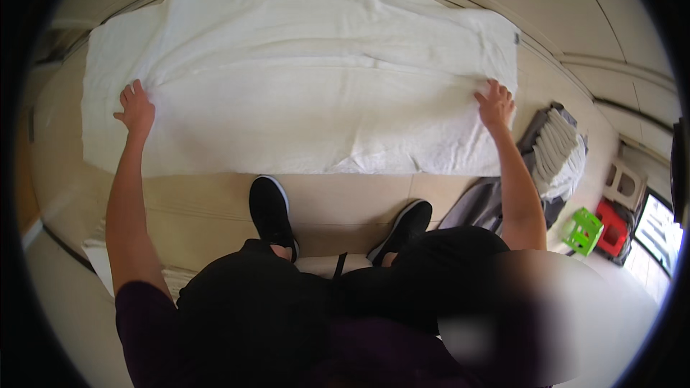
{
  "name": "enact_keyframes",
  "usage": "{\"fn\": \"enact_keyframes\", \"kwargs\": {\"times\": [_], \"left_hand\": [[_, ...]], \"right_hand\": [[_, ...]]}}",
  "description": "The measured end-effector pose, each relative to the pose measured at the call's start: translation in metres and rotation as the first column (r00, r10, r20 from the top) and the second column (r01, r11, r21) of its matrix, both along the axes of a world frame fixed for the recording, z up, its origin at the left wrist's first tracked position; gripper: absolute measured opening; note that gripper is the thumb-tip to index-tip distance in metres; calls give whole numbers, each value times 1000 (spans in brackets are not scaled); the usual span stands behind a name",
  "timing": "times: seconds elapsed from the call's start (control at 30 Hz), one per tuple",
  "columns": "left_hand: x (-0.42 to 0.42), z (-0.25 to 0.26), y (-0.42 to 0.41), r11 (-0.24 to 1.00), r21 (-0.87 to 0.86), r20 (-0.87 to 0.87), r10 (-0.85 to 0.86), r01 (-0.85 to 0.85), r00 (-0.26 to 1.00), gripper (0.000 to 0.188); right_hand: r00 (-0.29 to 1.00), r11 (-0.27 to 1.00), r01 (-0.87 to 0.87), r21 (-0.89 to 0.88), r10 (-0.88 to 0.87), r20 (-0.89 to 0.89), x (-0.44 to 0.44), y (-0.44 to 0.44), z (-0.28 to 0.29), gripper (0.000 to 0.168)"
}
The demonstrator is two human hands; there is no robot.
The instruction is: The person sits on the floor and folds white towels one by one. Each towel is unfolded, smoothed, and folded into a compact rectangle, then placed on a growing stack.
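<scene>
A large white cloth (302, 113) lies spread over the floor in front of me, wider than my shoulders. Shallow folds run across its middle, and small puckers show along the near edge towards the right. My left hand (138, 110) rests on the cloth near its left side, fingers spread. On the right side, my right hand (494, 106) touches the cloth close to its edge, fingers apart and slightly bent. A small grey tag (517, 38) shows at the cloth's right edge, beyond my right hand.
Right of the cloth, a stack of folded white cloths (559, 156) lies on grey fabric (480, 205). Farther right are a green plastic stool (584, 231), a red one (611, 226) and a beige one (622, 184). My black shoes (268, 207) stand by the near edge. Pale cabinets (539, 5) border the far side.
</scene>
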State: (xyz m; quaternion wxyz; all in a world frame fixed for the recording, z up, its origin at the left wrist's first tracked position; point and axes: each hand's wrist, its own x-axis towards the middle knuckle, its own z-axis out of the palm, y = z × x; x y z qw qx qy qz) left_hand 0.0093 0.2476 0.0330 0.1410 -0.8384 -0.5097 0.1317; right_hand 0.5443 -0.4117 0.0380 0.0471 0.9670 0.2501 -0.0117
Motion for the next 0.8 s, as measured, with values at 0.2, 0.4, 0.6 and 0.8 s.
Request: {"fn": "enact_keyframes", "kwargs": {"times": [0.2,0.4,0.6,0.8], "left_hand": [[16,22,-209,648,-479,525,-329,592,785,82],[-12,-2,-213,853,-443,263,-170,275,950,97],[-85,-35,-118,881,-426,129,-165,205,978,104],[70,37,-213,661,-438,456,-421,609,784,88]], "right_hand": [[876,831,-471,297,480,47,-171,61,-3,45],[673,701,-549,454,694,-257,-283,81,1,57],[883,815,-403,416,465,-56,-161,-23,-26,61],[986,985,-104,141,84,143,-81,-66,-12,56]]}}
